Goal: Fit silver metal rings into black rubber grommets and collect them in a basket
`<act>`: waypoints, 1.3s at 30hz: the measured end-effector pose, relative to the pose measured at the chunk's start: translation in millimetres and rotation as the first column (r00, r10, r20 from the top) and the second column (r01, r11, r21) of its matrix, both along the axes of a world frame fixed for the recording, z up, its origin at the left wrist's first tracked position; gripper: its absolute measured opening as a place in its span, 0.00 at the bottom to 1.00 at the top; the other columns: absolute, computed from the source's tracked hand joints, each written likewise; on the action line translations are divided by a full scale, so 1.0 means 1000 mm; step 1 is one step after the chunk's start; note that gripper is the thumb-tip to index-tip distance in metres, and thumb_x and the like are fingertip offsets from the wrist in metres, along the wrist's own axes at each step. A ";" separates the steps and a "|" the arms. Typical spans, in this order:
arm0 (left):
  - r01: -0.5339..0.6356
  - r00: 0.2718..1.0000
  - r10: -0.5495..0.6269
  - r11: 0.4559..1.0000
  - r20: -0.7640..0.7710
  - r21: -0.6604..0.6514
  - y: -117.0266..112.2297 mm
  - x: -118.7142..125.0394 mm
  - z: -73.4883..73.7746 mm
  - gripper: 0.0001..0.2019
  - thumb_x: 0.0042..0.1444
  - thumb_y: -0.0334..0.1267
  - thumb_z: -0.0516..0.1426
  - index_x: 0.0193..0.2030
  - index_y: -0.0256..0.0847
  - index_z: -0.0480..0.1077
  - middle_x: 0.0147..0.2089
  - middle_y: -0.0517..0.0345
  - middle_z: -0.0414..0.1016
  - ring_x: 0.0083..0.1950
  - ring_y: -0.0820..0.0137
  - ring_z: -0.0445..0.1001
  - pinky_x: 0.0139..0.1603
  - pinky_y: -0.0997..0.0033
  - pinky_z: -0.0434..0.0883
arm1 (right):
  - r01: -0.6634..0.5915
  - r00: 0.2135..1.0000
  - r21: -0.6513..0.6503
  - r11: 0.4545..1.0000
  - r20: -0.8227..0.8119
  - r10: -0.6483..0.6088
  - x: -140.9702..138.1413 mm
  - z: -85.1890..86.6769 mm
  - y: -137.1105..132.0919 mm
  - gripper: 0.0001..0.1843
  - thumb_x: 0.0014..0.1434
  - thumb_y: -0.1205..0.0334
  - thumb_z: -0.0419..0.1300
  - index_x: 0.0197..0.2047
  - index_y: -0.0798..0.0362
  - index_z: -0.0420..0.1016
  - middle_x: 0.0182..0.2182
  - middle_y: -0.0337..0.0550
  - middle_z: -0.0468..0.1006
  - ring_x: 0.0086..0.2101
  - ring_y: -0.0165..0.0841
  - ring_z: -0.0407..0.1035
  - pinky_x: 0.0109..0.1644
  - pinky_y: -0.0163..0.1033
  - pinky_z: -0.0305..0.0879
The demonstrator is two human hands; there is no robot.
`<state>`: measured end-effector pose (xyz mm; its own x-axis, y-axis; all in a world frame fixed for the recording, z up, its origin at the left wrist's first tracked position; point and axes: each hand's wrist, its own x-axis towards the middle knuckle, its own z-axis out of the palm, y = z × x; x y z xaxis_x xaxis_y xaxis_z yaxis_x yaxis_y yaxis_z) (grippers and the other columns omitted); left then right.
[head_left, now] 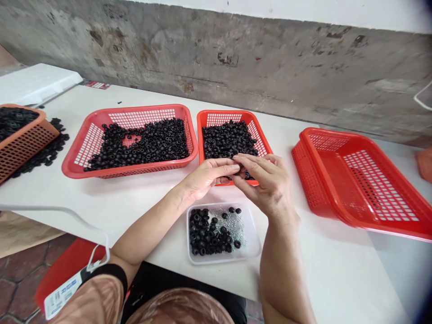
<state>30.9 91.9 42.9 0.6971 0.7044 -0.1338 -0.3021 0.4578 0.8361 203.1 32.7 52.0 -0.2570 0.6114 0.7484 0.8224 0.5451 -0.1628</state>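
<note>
While left hand and right hand are pressed together at fingertips, black rings are pinched over red basket rim.

Rough grey concrete wall ran behind the work surface, blotched with brown stains and chipped patches; a white-painted band topped it. The white table stood against this wall, a flat white board lying at its far left corner. Dark reddish hexagonal floor tiles showed at lower left, beside a tan sheet of cardboard. A white cable crossed the wall at right. Light was even and soft; no window was in view.
</note>
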 end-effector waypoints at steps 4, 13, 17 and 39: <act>-0.015 1.000 0.015 1.000 0.021 0.008 0.002 -0.001 0.001 0.14 0.48 0.43 0.72 0.36 0.36 0.81 0.35 0.56 0.80 0.39 0.74 0.77 0.43 0.74 0.71 | -0.069 0.993 -0.126 0.990 -0.109 0.055 -0.001 0.004 -0.003 0.18 0.67 0.59 0.67 0.58 0.51 0.77 0.52 0.49 0.84 0.50 0.40 0.80 0.54 0.49 0.70; -0.052 0.996 0.060 0.992 -0.069 0.116 0.000 -0.002 0.005 0.13 0.48 0.44 0.71 0.34 0.37 0.80 0.31 0.60 0.78 0.29 0.79 0.70 0.35 0.74 0.66 | -0.271 0.839 -0.283 0.920 -0.538 0.082 0.002 0.008 -0.005 0.11 0.68 0.65 0.62 0.50 0.44 0.84 0.47 0.40 0.86 0.49 0.36 0.80 0.55 0.46 0.78; -0.040 0.997 0.049 0.990 -0.067 0.136 -0.001 -0.001 0.006 0.13 0.48 0.44 0.72 0.34 0.37 0.80 0.31 0.61 0.78 0.28 0.80 0.70 0.35 0.73 0.68 | -0.308 0.786 -0.330 0.892 -0.616 0.044 0.002 0.007 -0.004 0.10 0.68 0.65 0.63 0.46 0.44 0.85 0.47 0.39 0.86 0.51 0.36 0.79 0.58 0.45 0.77; -0.108 0.993 0.113 0.985 -0.029 0.136 0.000 0.000 -0.001 0.18 0.45 0.41 0.75 0.43 0.39 0.83 0.39 0.56 0.85 0.38 0.71 0.82 0.51 0.65 0.78 | -0.056 0.965 -0.249 0.967 -0.263 -0.012 0.002 0.008 -0.010 0.10 0.72 0.64 0.56 0.50 0.47 0.78 0.50 0.46 0.84 0.54 0.41 0.78 0.58 0.51 0.73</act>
<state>30.7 91.4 41.7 0.6105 0.7900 -0.0571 -0.3128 0.3067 0.8989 205.2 23.2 59.6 -0.0896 0.7850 0.6130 0.7214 0.4755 -0.5035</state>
